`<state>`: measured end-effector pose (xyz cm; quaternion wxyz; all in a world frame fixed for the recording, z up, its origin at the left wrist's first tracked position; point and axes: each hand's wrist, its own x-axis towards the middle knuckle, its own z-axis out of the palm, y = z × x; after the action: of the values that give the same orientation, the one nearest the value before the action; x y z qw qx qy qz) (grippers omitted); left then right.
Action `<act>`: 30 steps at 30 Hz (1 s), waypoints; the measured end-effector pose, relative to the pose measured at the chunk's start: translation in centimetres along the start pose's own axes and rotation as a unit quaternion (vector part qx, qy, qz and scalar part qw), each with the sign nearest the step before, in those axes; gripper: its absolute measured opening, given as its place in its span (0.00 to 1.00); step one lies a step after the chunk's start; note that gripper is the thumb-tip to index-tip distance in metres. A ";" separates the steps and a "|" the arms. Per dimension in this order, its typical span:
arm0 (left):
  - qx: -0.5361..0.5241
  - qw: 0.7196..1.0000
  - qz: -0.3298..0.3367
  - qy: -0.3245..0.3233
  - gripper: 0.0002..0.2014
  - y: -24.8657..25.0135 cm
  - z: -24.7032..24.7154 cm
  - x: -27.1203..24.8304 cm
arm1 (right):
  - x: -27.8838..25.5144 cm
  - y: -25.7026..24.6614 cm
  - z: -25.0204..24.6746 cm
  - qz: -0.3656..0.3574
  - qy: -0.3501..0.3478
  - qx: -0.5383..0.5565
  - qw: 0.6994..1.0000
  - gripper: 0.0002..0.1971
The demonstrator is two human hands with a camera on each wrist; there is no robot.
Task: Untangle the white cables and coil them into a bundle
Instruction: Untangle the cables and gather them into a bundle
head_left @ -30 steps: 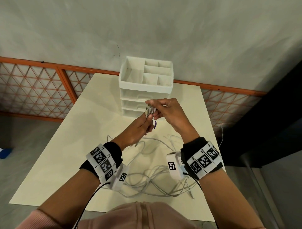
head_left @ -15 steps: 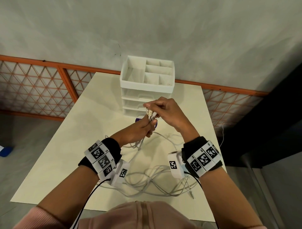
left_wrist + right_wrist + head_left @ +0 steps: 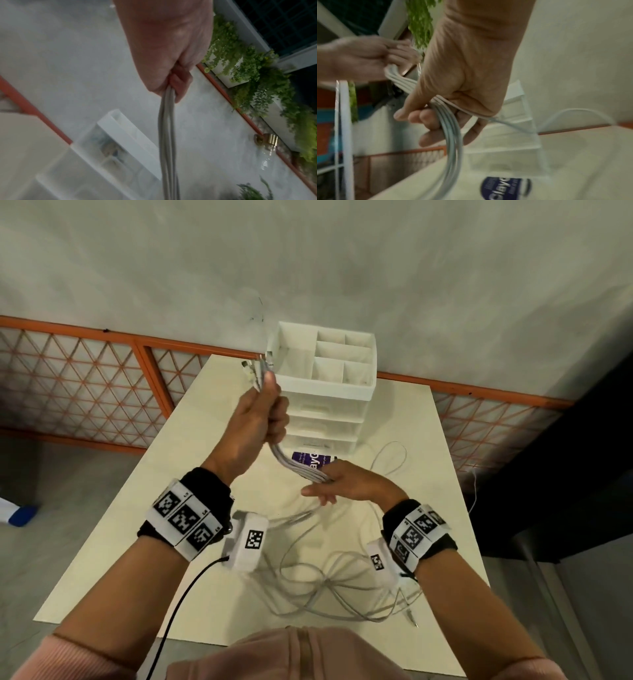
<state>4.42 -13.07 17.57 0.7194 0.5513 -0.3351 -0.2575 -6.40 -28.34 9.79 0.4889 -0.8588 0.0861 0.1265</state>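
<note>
**Two hands drew a bunch of white cables taut above a tabletop**

A person's two bare hands worked over a pale tabletop (image 3: 113, 542), seen from a head camera looking down. The left hand (image 3: 255, 419) was raised toward the far side, its fingers (image 3: 180, 82) curled in a fist round a gathered bunch of white cables (image 3: 294, 463). The plug ends (image 3: 257, 369) stuck out above the fist, in front of the upper left corner of a white drawer organiser (image 3: 329, 385).

From the fist the cables ran down and to the right as one flat band into the right hand (image 3: 346, 484), held lower and nearer. In the right wrist view, its fingers (image 3: 435, 121) were loosely curled round the band, thumb over the top, and the strands curved away below the palm.

The rest of the cables lay in loose, overlapping loops (image 3: 329, 587) on the near part of the tabletop, between the two wrists. One thin loop (image 3: 394, 453) reached out to the right of the organiser.

A small purple labelled item (image 3: 313, 460) sat on the tabletop at the foot of the organiser, just behind the stretched cables. Both wrists wore black bands with black-and-white square markers (image 3: 181, 518). An orange lattice railing (image 3: 85, 381) and a grey wall stood beyond the tabletop.
</note>
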 end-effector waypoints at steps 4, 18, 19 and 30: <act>0.110 0.992 0.024 0.051 0.23 0.4 -2.5 -0.5 | -1.5 2.8 -2.5 0.046 0.089 -0.006 0.995 0.14; 0.260 0.963 0.035 0.058 0.16 -2.5 -0.6 1.3 | -1.5 -1.5 -6.1 0.001 0.128 0.019 0.992 0.18; 0.233 0.968 0.042 0.088 0.16 -2.1 -0.8 1.5 | -1.4 -0.5 -6.5 0.021 0.124 0.004 0.992 0.20; 0.129 0.949 -0.002 0.287 0.14 -2.1 -4.5 2.5 | -4.2 5.6 -10.8 0.132 0.364 -0.052 0.920 0.21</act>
<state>9.52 -12.67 15.27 0.7074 0.6907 -0.1436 -0.0442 -10.52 -40.35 11.80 0.3575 -0.8503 0.3646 -0.1274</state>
